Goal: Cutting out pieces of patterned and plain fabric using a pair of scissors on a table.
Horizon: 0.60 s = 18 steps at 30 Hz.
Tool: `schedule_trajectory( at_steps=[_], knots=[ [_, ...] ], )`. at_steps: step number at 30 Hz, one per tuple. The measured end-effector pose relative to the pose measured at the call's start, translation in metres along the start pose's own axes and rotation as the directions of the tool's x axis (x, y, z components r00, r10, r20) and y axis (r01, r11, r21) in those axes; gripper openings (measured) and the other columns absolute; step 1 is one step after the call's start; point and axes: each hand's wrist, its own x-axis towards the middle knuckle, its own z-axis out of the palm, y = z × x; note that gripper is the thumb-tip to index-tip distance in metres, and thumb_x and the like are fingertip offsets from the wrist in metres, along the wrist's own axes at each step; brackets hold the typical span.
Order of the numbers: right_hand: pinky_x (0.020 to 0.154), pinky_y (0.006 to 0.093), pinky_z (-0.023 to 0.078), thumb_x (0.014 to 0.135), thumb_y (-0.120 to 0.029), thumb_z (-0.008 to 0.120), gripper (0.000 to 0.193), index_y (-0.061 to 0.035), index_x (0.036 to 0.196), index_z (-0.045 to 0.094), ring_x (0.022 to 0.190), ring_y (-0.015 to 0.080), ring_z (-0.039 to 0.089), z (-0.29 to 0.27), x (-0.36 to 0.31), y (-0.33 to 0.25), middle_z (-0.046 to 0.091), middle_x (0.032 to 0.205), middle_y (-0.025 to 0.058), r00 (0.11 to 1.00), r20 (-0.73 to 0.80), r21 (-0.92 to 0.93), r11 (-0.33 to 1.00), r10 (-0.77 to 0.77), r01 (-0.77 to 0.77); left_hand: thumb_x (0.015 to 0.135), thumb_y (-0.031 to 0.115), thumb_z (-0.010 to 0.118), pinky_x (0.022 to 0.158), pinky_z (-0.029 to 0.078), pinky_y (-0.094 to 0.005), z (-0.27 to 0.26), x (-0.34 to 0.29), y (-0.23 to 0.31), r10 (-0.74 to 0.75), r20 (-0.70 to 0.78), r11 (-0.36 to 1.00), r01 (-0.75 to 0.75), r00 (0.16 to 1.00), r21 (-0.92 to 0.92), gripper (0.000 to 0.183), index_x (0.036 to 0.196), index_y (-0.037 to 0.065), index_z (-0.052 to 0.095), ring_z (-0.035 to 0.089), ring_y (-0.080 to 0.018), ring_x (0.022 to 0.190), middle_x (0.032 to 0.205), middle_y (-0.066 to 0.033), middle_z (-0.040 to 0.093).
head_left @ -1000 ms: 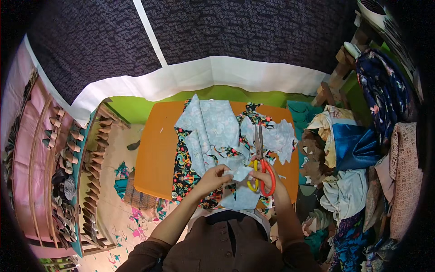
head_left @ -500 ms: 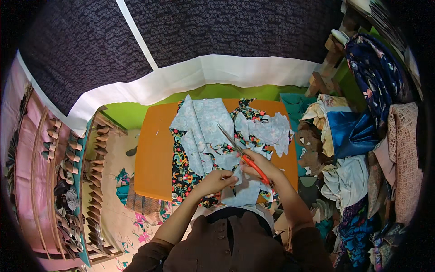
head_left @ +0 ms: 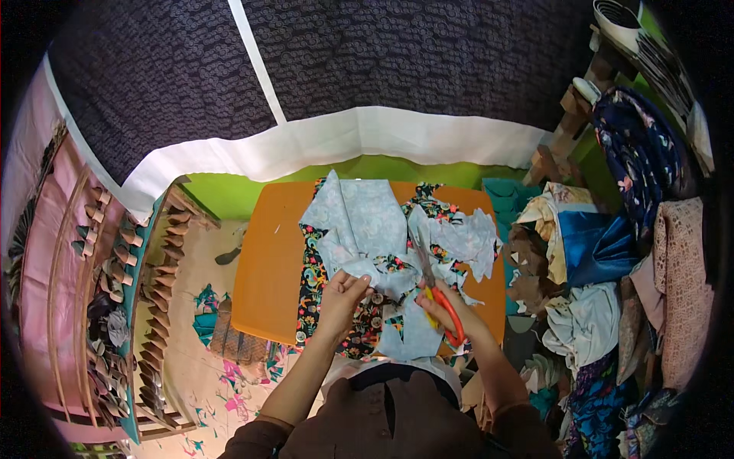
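Observation:
On the orange table lies floral fabric (head_left: pixel 365 315), black with bright flowers on its face; pieces with the pale blue underside up (head_left: pixel 375 210) cover much of it. The thumb and fingers of my left hand (head_left: pixel 342 303) are pinched at the lower edge of the large pale piece. My right hand (head_left: pixel 453 303) is closed round the red-and-yellow handles of a pair of scissors (head_left: pixel 453 320). Their long metal blades point away from me over the cloth, right of my left hand. A smaller pale piece (head_left: pixel 417 334) lies near my waist.
The orange table (head_left: pixel 264 264) has bare wood on its left. Shoe lasts (head_left: pixel 159 298) line a rack at left. Folded cloths, including shiny blue fabric (head_left: pixel 600 243), are heaped at right. A dark patterned curtain (head_left: pixel 405 65) hangs beyond; scraps (head_left: pixel 233 375) litter the floor.
My left hand has moved up and left, away from my right hand, to the large pale piece's edge. The scissors have turned more upright, and yellow now shows in the handles.

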Motion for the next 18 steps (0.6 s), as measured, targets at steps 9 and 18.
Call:
schedule_trajectory(
  at_steps=[9, 18],
  knots=[
    [0.058, 0.0182, 0.036, 0.084, -0.026, 0.052, 0.039, -0.0095, 0.115, 0.034, 0.070, 0.0057, 0.042, 0.031, -0.020, 0.000, 0.041, 0.089, -0.0004, 0.979, 0.168, 0.030, 0.993, -0.115, 0.112, 0.077, 0.005, 0.062, 0.063, 0.045, -0.0208, 0.032, -0.013, 0.011, 0.277, -0.135, 0.957, -0.260, 0.951, 0.129, 0.018, 0.078, -0.001, 0.045, 0.058, -0.0123, 0.071, 0.078, -0.0110, 0.059],
    [0.060, 0.0193, 0.035, 0.080, -0.045, 0.050, 0.058, -0.0074, 0.118, 0.028, 0.070, 0.0079, 0.038, 0.044, -0.016, 0.006, 0.037, 0.090, 0.0023, 0.978, 0.146, 0.042, 0.988, -0.152, 0.147, 0.076, 0.004, 0.062, 0.061, 0.045, -0.0214, 0.041, -0.013, -0.003, 0.353, -0.174, 0.932, -0.328, 0.919, 0.156, 0.015, 0.084, 0.000, 0.050, 0.056, -0.0096, 0.067, 0.076, -0.0063, 0.059]
  ],
)
